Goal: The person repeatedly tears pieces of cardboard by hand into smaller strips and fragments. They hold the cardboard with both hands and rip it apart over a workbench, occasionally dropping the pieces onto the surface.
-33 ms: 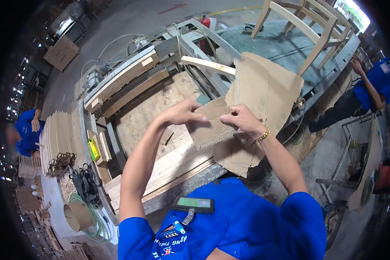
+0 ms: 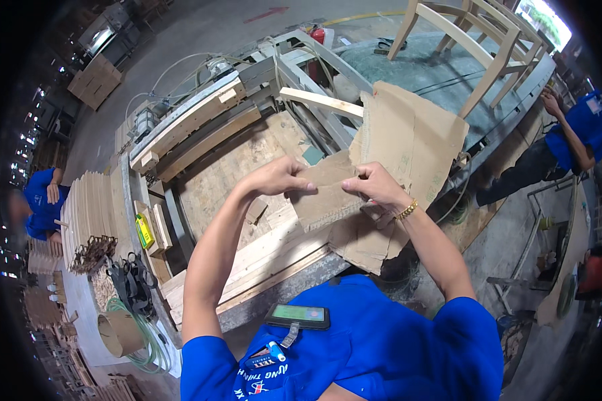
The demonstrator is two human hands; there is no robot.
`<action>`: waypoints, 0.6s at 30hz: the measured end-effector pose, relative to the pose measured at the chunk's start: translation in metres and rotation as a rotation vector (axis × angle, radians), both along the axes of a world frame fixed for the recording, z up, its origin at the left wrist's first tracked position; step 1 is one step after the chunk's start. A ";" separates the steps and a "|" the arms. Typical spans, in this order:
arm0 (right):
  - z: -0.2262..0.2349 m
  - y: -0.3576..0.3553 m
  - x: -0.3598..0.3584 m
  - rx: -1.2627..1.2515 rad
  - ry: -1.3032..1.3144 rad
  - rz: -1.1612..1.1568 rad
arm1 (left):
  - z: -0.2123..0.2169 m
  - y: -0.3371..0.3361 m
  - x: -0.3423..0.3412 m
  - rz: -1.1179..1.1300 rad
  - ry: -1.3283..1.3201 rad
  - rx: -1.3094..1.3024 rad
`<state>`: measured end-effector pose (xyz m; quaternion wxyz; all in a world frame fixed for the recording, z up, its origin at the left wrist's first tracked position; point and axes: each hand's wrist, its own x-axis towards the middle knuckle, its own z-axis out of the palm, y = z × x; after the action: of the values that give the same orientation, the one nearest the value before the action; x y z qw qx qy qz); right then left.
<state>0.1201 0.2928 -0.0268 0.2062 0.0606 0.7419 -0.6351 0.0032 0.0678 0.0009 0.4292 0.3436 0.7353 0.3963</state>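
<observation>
A small torn piece of brown cardboard (image 2: 324,204) is held up between my hands, above the wooden boards. My left hand (image 2: 274,178) pinches its left edge, thumb on top and the fingers hidden behind it. On the right side, my right hand (image 2: 381,186) grips the same piece with the thumb pressed on its upper face. Behind and beneath my right hand lies a larger cardboard sheet (image 2: 415,137) with ragged edges. Its lower part reaches down beside my right wrist, which wears a gold-coloured bracelet (image 2: 406,209).
Long pale boards (image 2: 247,267) lie along the near side of a metal-framed machine (image 2: 279,70). A yellow-green box (image 2: 144,230) and stacked wooden slats (image 2: 90,214) are at left. A wooden chair frame (image 2: 488,67) stands on a green surface (image 2: 408,73). Co-workers in blue are at both sides.
My left hand and its thumb have shifted very slightly left, with the small cardboard piece still in both hands. Nothing else visibly differs.
</observation>
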 end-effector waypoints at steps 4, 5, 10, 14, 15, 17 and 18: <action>-0.008 -0.004 -0.014 0.024 0.556 -0.050 | 0.005 0.005 0.007 -0.160 0.114 -0.123; -0.004 -0.005 -0.023 0.152 0.558 0.147 | 0.004 0.006 0.010 -0.217 0.200 -0.150; 0.026 -0.020 -0.046 0.549 0.302 0.753 | 0.011 0.013 0.011 -0.293 0.296 -0.165; 0.023 -0.027 -0.048 0.497 0.513 0.789 | -0.001 0.004 0.015 -0.199 0.127 0.042; 0.023 -0.031 -0.044 0.451 0.597 0.773 | -0.008 -0.003 0.014 -0.164 0.050 0.120; 0.028 -0.044 -0.027 0.640 0.813 0.693 | -0.015 -0.022 0.006 -0.134 -0.231 0.178; 0.031 -0.047 -0.021 0.735 0.923 0.635 | -0.014 -0.027 0.002 -0.128 -0.367 0.206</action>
<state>0.0994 0.2460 0.0045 0.0105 -0.3721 0.9040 -0.2103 0.0053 0.0410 -0.0128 0.5426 0.3540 0.5771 0.4971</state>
